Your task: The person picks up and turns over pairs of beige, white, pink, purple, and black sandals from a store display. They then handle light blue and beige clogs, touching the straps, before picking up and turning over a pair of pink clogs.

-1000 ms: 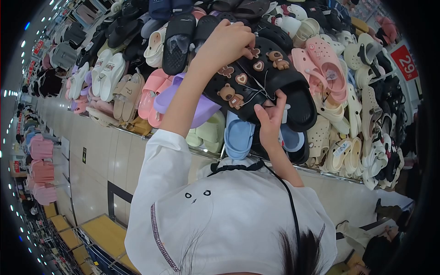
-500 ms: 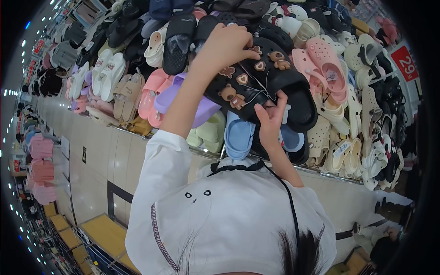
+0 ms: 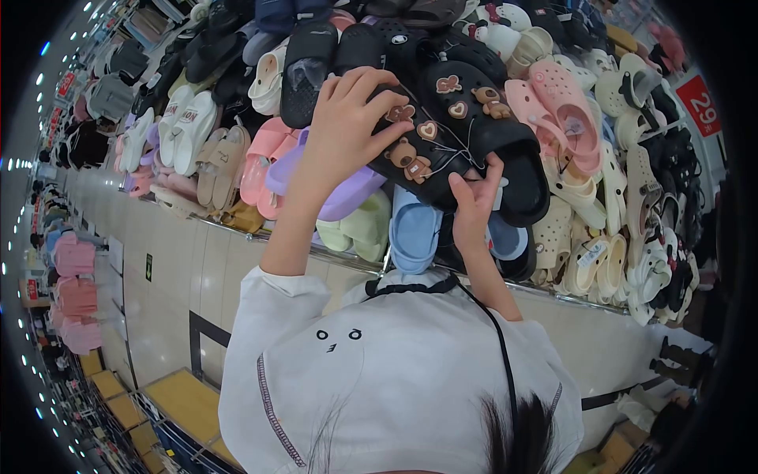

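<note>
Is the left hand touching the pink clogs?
No, the left hand is at a black clog with a bear charm, apart from the pink clogs farther right.

Black clogs (image 3: 504, 144): matt, smooth, moulded-plastic look; bear charms (image 3: 410, 161) smooth, plastic-looking too. Display rail (image 3: 592, 302) glossy metal. White shirt (image 3: 403, 355) matt cloth, floor tiles (image 3: 170, 257) smooth, glossy.

Our left hand (image 3: 351, 118) curls over the black rubber bear-charmed clogs (image 3: 474, 133); our right hand (image 3: 474, 207) grips their near side.
</note>
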`<state>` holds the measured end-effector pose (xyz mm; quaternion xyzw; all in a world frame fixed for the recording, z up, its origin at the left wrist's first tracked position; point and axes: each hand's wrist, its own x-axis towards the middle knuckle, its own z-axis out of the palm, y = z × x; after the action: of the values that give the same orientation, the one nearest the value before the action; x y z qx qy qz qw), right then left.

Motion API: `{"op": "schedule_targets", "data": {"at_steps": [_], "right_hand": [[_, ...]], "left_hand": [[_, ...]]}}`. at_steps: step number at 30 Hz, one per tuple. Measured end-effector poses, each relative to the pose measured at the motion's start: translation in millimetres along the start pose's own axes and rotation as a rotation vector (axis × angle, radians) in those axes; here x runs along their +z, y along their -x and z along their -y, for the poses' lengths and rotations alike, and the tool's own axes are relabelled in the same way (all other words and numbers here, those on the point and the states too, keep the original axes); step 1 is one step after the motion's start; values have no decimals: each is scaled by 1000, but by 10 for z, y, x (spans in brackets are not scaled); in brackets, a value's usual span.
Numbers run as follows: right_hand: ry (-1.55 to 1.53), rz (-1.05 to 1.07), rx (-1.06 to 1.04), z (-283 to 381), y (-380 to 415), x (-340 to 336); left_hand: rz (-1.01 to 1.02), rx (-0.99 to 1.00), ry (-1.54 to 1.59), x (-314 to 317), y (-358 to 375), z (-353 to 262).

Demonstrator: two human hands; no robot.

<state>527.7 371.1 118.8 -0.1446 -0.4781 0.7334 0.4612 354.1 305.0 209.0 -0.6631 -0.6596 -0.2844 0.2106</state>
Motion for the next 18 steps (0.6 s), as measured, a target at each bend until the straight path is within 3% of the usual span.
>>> {"op": "schedule_targets", "data": {"at_steps": [10, 18], "right_hand": [[31, 36, 7, -3, 14, 15], [52, 13, -20, -15, 15, 4]], "left_hand": [[-244, -207, -67, 225, 69, -112], [-247, -203, 71, 209, -77, -101]]}}
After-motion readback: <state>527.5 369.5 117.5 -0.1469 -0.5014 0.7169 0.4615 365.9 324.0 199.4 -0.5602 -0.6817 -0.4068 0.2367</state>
